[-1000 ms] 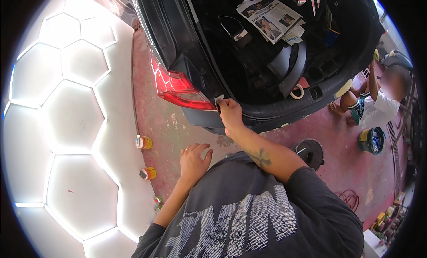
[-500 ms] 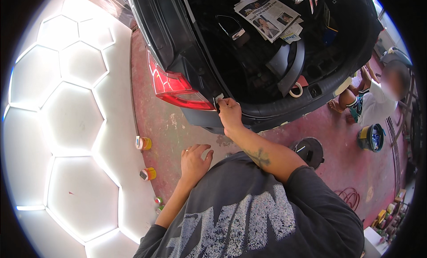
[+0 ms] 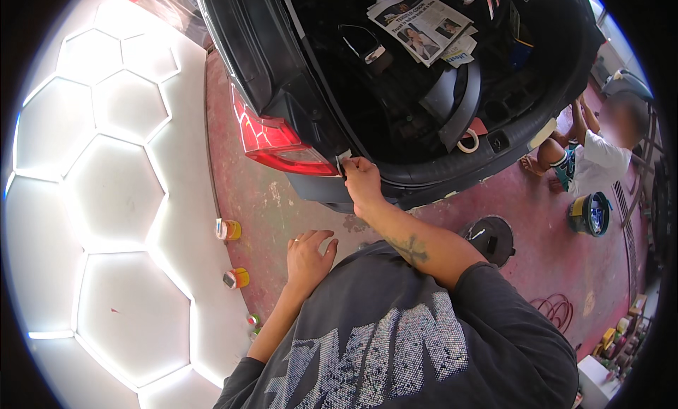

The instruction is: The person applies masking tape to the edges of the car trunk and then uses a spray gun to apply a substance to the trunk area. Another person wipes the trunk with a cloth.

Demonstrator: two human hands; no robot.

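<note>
Pinching a pale strip of masking tape (image 3: 343, 157) at the car's rear corner, at four o'clock of the red tail lamp (image 3: 272, 142), right hand (image 3: 362, 184) clenched on it. Hanging released at seven o'clock, left hand (image 3: 308, 257). Taping seemingly just starting; bumper (image 3: 424, 190) mostly bare.

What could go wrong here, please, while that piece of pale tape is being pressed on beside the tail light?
The right hand pinches the tape piece at the seam between the red tail light and the dark bumper; it might crease or sit crooked there. The left hand hangs free, bracing nothing, so balance may suffer. The small yellow-capped bottles on the floor nearby could be kicked over.
</note>
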